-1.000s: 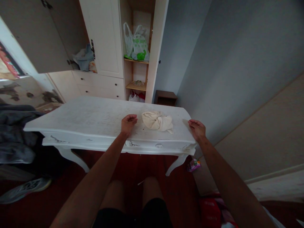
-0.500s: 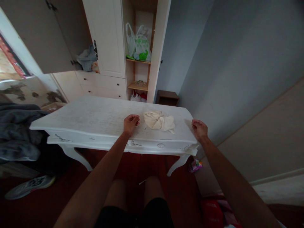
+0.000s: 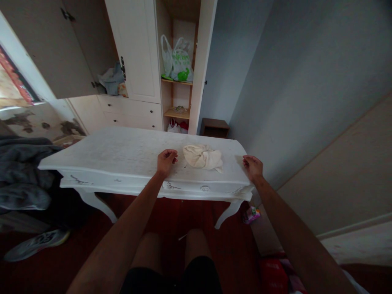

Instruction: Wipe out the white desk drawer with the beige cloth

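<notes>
A crumpled cream cloth (image 3: 202, 157) lies twisted in a heap on the white table (image 3: 122, 149), right of its middle. My left hand (image 3: 167, 160) hovers just left of the cloth, not touching it. Its fingers are curled in toward the thumb, and nothing shows in them. On the far side of the cloth, near the table's right end, is my right hand (image 3: 253, 167). The fingers there are also bent together with nothing visible between them. Whether either hand rests on the tabletop, I cannot tell.
Behind the table stands a white wardrobe (image 3: 137, 53) with open doors and plastic bags (image 3: 182, 65) on a shelf. A small brown box-like unit (image 3: 215, 127) is by the grey wall. Dark clothing (image 3: 24, 171) is heaped at left, above a shoe (image 3: 38, 244).
The view has shifted slightly, and both hands appear a little farther left in it. The cloth keeps its shape and place on the table. Nothing has been taken hold of.
</notes>
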`<state>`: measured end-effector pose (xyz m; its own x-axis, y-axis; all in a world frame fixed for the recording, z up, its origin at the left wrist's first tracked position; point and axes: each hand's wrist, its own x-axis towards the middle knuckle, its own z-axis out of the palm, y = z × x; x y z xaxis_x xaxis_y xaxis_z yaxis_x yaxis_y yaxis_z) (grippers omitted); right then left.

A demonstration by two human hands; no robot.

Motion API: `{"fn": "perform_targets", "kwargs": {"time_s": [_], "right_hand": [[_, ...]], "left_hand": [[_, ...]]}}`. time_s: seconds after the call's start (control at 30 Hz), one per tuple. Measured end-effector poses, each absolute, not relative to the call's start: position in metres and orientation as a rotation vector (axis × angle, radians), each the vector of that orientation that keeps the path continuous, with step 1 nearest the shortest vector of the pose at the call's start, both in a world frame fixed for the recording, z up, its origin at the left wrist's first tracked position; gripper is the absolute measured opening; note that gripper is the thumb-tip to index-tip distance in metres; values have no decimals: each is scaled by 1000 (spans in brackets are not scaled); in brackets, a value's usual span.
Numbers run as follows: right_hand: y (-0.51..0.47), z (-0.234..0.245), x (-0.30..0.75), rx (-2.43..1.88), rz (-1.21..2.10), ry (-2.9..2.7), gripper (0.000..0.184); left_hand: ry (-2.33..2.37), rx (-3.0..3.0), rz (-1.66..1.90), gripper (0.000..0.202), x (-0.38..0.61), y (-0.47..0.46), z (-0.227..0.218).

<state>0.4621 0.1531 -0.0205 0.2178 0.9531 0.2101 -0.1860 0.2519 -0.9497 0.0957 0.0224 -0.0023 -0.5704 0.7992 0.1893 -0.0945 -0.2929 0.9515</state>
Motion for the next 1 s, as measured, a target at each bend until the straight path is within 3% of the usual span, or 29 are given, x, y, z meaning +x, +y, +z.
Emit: {"fn": "perform_targets", "kwargs": {"time_s": [0.5,0.67,0.83,1.0], "right_hand": [[156,-23,462,-1030,946,-1060,32],[157,-23,462,-1038,949,-1063,28],[157,-21,462,-1047,950,-1075,27],[156,-21,461,-1048,949,-1077,28]], "left_hand": [[1510,1093,1967,19,111,-6,2],[1141,700,2141,19,131,-52,-10],[1124,631,1630,30,162,-87,-51],[1191,463,1049,33,193,-66,-77]]}}
